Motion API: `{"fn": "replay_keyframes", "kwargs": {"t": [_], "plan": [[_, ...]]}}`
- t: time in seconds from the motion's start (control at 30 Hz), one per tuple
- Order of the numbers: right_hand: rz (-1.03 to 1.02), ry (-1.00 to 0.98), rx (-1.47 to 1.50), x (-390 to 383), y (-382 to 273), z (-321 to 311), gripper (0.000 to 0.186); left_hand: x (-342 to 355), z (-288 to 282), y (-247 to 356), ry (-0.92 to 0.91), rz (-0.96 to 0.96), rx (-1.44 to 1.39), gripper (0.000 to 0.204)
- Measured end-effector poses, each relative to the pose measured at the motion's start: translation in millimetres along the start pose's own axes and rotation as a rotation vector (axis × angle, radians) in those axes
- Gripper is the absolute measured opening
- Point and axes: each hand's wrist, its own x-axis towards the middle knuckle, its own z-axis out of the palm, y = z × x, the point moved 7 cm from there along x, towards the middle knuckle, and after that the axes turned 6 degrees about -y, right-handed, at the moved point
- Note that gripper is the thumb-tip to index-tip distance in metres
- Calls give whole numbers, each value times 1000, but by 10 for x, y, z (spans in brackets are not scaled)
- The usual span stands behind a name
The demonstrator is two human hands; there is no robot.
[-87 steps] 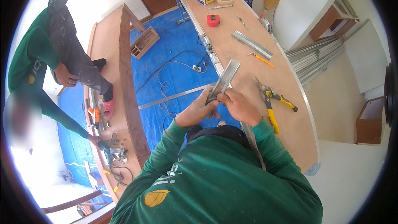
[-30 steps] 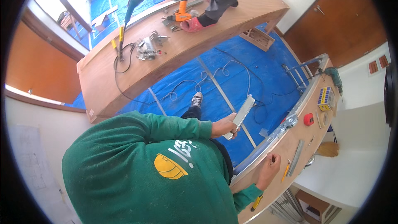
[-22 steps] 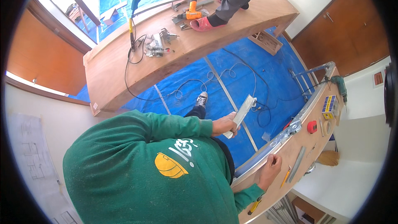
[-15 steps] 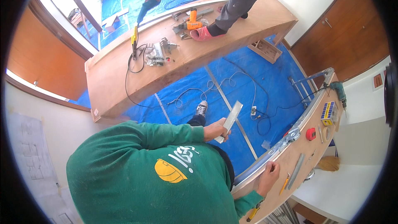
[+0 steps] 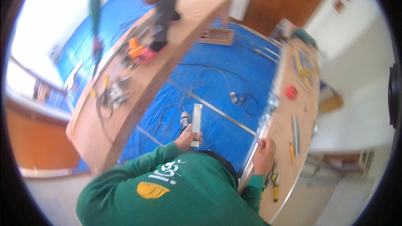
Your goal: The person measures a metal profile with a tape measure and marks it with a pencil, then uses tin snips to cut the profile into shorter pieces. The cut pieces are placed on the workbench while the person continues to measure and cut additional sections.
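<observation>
My left hand (image 5: 186, 138) is closed around a short, flat grey metal strip (image 5: 197, 119), held upright in front of my body above the blue floor sheet. My right hand (image 5: 264, 155) rests at the near edge of a wooden board (image 5: 284, 184) on my right. Its fingers are curled in, and whatever they may hold is hidden. Pliers with yellow handles (image 5: 275, 184) lie just beside that hand. Farther along are an orange-yellow pencil or knife (image 5: 292, 154) and a grey metal strip (image 5: 296, 134). A red tape measure (image 5: 291, 92) sits beyond them.
A green drill (image 5: 305, 37) rests at the board's far end. At left, another person stands on a long wooden panel (image 5: 138, 100), holding a tool. An orange drill (image 5: 135, 48) and metal parts (image 5: 117, 94) lie there. Cables cross the blue sheet (image 5: 209, 83); a wooden box (image 5: 217, 36) stands far back.
My view has swung to the right, blurring the picture. The metal strip in my left hand now stands more upright. The other person's tool hand is lower, beyond the panel's far edge.
</observation>
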Motion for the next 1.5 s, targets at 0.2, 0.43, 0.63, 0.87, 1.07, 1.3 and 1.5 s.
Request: {"fn": "replay_keyframes", "kwargs": {"t": [0.2,0.43,0.63,0.87,1.07,1.3,1.5], "plan": [[-43,68,58,59,185,96,18,124,12,-133,-111,-200,276,65],[-44,93,91,46,163,14,20,185,67,-185,-182,-241,400,54],[-68,99,69,59,139,0,20,187,106,-165,-169,-248,351,70],[-7,38,112,39,195,26,20,158,165,-143,-163,-243,343,51],[-29,78,174,51,145,41,21,237,13,-262,-158,-241,398,55],[55,-16,60,-4,115,19,19,195,129,-226,-87,-207,375,42],[-23,47,111,-14,62,25,17,180,54,-236,-42,-189,255,39]]}}
